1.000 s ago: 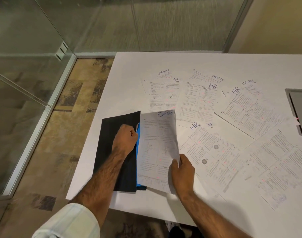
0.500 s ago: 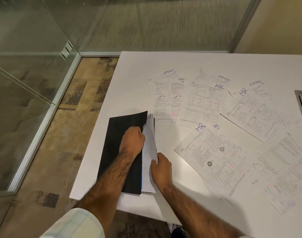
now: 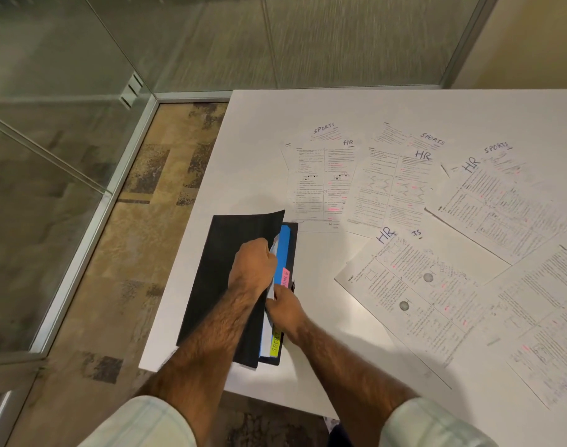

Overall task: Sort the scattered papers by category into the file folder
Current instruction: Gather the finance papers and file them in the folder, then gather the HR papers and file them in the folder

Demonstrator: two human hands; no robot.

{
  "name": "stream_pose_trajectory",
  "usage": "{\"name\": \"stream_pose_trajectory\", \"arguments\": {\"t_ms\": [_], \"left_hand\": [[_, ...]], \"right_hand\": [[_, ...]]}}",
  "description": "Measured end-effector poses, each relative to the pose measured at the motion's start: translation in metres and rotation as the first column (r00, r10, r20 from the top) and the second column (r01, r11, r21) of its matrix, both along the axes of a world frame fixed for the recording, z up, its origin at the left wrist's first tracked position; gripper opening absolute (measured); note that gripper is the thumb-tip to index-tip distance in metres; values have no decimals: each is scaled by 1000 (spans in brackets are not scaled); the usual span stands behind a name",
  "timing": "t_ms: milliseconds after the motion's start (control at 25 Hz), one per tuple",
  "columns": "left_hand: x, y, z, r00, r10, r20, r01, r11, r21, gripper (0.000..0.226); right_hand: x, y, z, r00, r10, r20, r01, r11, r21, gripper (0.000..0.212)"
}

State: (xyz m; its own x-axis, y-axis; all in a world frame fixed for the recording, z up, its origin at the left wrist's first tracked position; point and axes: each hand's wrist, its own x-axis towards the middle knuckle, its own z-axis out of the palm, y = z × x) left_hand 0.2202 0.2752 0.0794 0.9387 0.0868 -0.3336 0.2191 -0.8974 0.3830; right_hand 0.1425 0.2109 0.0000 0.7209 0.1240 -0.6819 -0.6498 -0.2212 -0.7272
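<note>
The left grip (image 3: 254, 266) is clenched over the free edge of the front cover (image 3: 230, 279) of the file folder (image 3: 290, 240), its fingers curled round that edge and holding it raised, with the far corner curling up. Pressed against its knuckle side is the white sheet (image 3: 266, 330), standing on edge inside the folder. The right grip (image 3: 287, 306) lies just nearer, touching the sheet's lower part. Its fingertips are hidden under the left wrist, so I cannot tell whether it pinches or only pushes.

Just right of the left grip lie a blue divider (image 3: 284, 246) and a pink tab (image 3: 285, 277) marked FINANCE. A yellow tab (image 3: 275, 345) sits nearer than the right grip.

The folder lies flat at the worktop (image 3: 259, 140) corner. Its long axis runs from the near edge away from the person, the far end leaning slightly right, and it opens to the right.

Well right of both grips lies an HR sheet (image 3: 414, 295), angled. Beyond the grips and further right, overlapping papers (image 3: 391, 185) marked SPORTS and HR fan out. Pale sleeves (image 3: 140, 424) show nearest.
</note>
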Motion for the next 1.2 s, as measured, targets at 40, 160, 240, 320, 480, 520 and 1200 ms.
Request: {"name": "stream_pose_trajectory", "arguments": {"t_ms": [40,160,240,320,480,520,1200], "left_hand": [[0,1,0,1000,4,0,-4,1000,7,16],[3,2,0,1000,17,1,-17,1000,5,15],[4,1,0,1000,16,-3,-16,1000,6,15],[5,-1,0,1000,25,-2,-25,1000,3,15],[4,-5,0,1000,23,-14,-23,1000,-6,17],[3,-6,-1,1000,24,-19,-24,1000,-5,18],[-17,-54,-40,962,-250,-112,272,814,514,38]], "right_hand": [[2,-4,0,999,46,-16,-45,999,28,25],[3,-16,1,989,140,-38,-142,989,-41,23],[-1,-19,-5,992,123,-9,-123,983,-133,22],[-5,-19,-7,996,79,28,-74,986,-151,24],[-3,-14,-4,996,90,4,-89,986,-138,12],[0,-13,-2,994,112,-11,-113,987,-112,13],[-41,-128,33,956,273,110,-176,830,-530,23]]}}
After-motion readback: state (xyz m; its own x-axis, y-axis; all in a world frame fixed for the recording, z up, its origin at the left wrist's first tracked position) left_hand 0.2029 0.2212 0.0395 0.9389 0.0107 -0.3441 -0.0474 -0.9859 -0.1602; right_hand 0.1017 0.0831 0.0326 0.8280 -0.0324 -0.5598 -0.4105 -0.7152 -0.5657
